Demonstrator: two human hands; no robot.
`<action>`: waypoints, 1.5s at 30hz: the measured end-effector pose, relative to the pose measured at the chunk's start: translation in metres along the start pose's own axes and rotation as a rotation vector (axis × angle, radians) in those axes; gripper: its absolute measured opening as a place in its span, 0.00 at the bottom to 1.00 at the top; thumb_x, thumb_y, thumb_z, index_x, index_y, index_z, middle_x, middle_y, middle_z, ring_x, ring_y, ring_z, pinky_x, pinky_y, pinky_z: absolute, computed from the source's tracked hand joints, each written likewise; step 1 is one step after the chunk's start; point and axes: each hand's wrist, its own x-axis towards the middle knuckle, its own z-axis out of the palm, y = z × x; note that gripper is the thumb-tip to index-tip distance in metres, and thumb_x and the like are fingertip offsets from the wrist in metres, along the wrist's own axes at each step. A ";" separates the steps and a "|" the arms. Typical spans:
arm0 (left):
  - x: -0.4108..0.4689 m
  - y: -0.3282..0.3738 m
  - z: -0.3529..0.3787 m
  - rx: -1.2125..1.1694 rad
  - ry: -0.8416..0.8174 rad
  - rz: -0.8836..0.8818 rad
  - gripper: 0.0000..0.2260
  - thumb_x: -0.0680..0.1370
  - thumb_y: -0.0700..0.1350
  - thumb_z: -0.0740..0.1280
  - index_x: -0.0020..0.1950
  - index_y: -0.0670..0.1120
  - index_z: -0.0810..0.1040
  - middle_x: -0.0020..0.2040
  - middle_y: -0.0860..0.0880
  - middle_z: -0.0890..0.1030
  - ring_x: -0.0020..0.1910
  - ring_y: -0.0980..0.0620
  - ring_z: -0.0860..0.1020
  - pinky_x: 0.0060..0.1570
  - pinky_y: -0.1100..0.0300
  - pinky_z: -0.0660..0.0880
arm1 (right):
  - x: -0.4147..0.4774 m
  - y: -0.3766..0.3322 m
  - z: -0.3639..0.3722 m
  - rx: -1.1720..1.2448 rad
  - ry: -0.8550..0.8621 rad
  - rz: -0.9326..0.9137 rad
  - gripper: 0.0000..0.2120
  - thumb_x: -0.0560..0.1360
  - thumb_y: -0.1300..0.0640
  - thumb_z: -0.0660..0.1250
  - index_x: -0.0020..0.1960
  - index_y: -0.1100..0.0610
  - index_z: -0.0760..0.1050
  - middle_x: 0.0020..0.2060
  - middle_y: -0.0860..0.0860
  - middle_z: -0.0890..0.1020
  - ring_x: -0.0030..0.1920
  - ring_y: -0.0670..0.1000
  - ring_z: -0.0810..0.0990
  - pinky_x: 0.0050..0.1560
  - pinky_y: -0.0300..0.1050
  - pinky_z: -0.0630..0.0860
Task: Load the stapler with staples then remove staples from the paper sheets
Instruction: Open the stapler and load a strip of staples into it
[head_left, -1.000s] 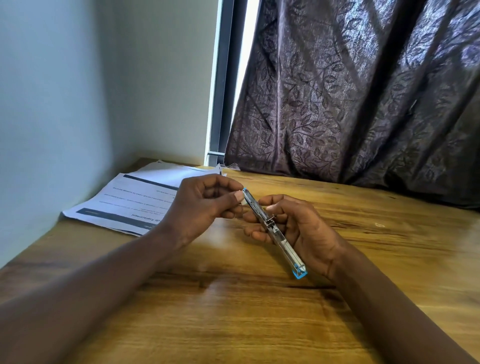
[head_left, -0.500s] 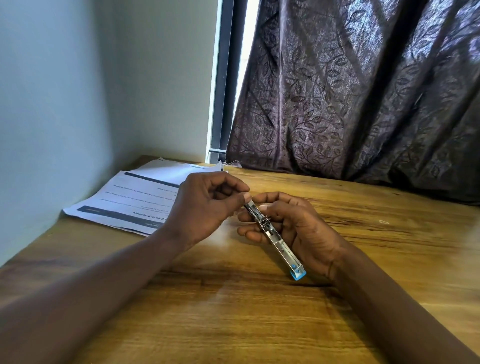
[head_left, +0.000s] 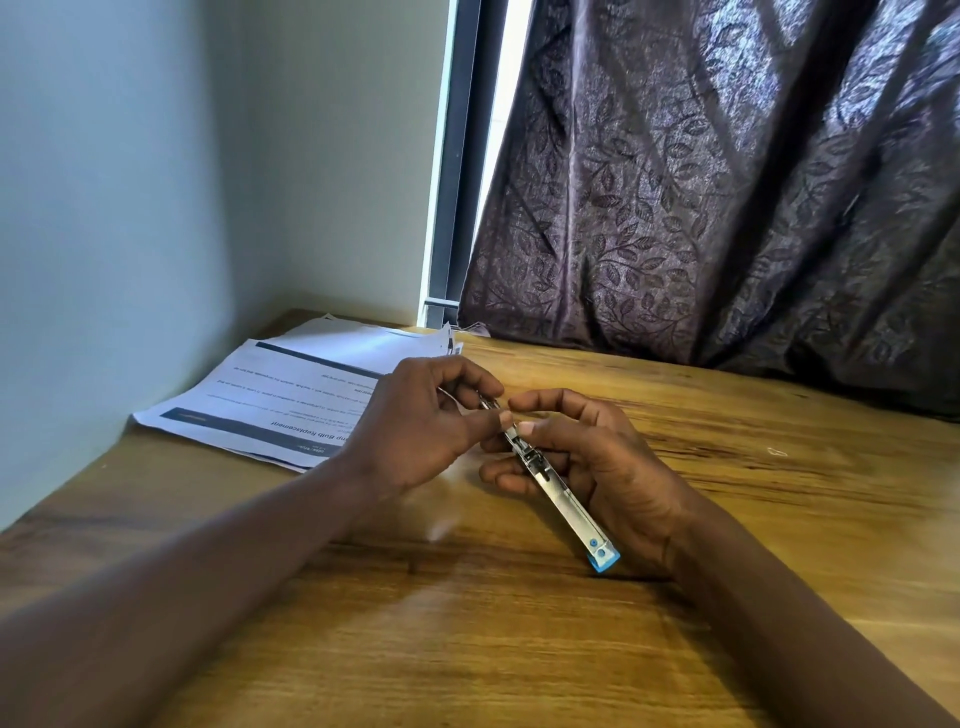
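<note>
A slim metal stapler (head_left: 557, 496) with a blue end cap lies slanted in my right hand (head_left: 597, 467), cap toward me, just above the wooden table (head_left: 519, 649). My right thumb rests on its top near the far end. My left hand (head_left: 421, 426) pinches that far tip between thumb and fingers; a thin metal piece shows there, but I cannot make out whether it is staples. The paper sheets (head_left: 280, 395), printed with dark header bars, lie stacked at the back left by the wall.
A pale wall runs along the table's left side. A dark leaf-patterned curtain (head_left: 727, 208) hangs behind the table's far edge, with a window frame strip (head_left: 457, 171) beside it. A small pale scrap (head_left: 777, 452) lies on the wood at the right.
My left hand has slid down along the stapler's far end toward my right thumb. The stapler has tilted lower, and both hands sit slightly nearer the table.
</note>
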 end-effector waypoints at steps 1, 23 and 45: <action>0.000 0.000 0.000 -0.005 0.009 -0.036 0.11 0.70 0.52 0.80 0.50 0.56 0.84 0.42 0.52 0.83 0.35 0.52 0.80 0.40 0.54 0.79 | 0.000 0.001 0.000 -0.003 -0.004 -0.004 0.19 0.73 0.65 0.71 0.63 0.63 0.73 0.51 0.69 0.84 0.47 0.66 0.86 0.53 0.57 0.83; -0.004 0.013 0.001 -0.359 -0.071 -0.289 0.06 0.80 0.43 0.68 0.54 0.49 0.83 0.43 0.46 0.87 0.38 0.53 0.83 0.38 0.58 0.79 | 0.003 0.004 0.001 -0.082 -0.109 -0.134 0.28 0.68 0.65 0.74 0.67 0.59 0.72 0.55 0.65 0.85 0.56 0.64 0.84 0.61 0.57 0.80; -0.005 0.015 0.001 -0.422 0.012 -0.190 0.07 0.79 0.42 0.69 0.54 0.49 0.85 0.43 0.43 0.87 0.34 0.53 0.81 0.36 0.58 0.77 | 0.006 0.004 -0.002 0.032 -0.064 -0.145 0.17 0.76 0.66 0.68 0.65 0.63 0.77 0.52 0.67 0.85 0.46 0.60 0.88 0.47 0.48 0.85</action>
